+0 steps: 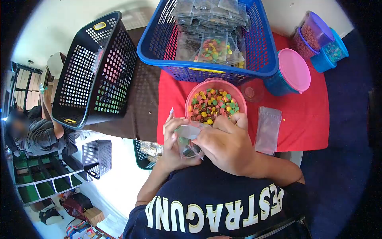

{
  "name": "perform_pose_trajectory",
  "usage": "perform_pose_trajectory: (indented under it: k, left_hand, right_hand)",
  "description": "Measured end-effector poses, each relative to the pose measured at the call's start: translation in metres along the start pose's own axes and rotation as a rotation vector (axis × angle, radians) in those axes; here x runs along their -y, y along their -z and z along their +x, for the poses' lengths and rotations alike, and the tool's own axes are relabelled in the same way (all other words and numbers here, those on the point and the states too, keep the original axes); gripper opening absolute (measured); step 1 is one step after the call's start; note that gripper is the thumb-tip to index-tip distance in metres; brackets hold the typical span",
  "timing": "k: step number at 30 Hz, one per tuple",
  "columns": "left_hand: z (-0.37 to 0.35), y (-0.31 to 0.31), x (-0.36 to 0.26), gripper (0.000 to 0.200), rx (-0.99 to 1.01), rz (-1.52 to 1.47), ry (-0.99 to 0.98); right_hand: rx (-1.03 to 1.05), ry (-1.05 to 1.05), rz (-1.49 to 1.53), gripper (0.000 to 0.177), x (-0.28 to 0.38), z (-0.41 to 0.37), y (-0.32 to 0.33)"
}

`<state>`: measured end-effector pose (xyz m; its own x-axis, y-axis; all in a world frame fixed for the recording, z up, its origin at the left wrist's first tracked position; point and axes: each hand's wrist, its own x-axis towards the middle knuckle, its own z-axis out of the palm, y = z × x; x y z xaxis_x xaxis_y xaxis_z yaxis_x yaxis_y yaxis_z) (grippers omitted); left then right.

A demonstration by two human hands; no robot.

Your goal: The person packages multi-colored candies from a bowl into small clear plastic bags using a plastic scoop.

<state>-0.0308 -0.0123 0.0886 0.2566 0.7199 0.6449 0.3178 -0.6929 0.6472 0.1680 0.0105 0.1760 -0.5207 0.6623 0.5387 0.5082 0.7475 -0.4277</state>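
Observation:
My left hand (pixel 173 140) is wrapped round a small clear plastic bag (pixel 186 144), which has a little green showing inside and a pale patch near its top. My right hand (pixel 229 145) is closed, its thumb and finger pinching at the right side of the bag's mouth. Just beyond both hands is a pink bowl (pixel 188 99) of small cup-shaped candies (pixel 215 101) in green, yellow, pink and brown. My right knuckles overlap the near rim of the bowl in this view. To the right lies a stack of flat clear bags (pixel 268 129).
A blue basket (pixel 207 68) with many filled bags (pixel 215 49) stands behind the bowl. Lidded tubs (pixel 280 77) and stacked containers (pixel 314 38) sit back right on the red cloth (pixel 306 119). A black basket (pixel 95 75) is at left; beyond it is another person (pixel 43 135).

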Motion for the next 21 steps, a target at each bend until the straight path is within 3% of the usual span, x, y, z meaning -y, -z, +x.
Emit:
perform_pose_trajectory:
  k: [5, 10, 17, 21]
  left_hand:
    - [-0.003, -0.005, -0.003, 0.129, -0.048, 0.074, -0.043]
    - [-0.004, -0.008, -0.001, 0.128, -0.035, 0.139, -0.05]
    - [-0.008, -0.009, 0.005, 0.127, -0.016, 0.154, -0.067]
    - [-0.012, -0.012, 0.005, 0.127, -0.02, 0.129, -0.035]
  right_hand:
    - [0.026, -0.015, -0.008, 0.01, 0.002, -0.003, -0.011]
    - [0.119, -0.181, 0.094, 0.014, 0.001, -0.002, -0.013]
    - [0.119, -0.088, 0.037, 0.018, -0.002, -0.01, -0.022]
    - [0.193, -0.237, 0.165, 0.02, -0.005, -0.011, -0.022]
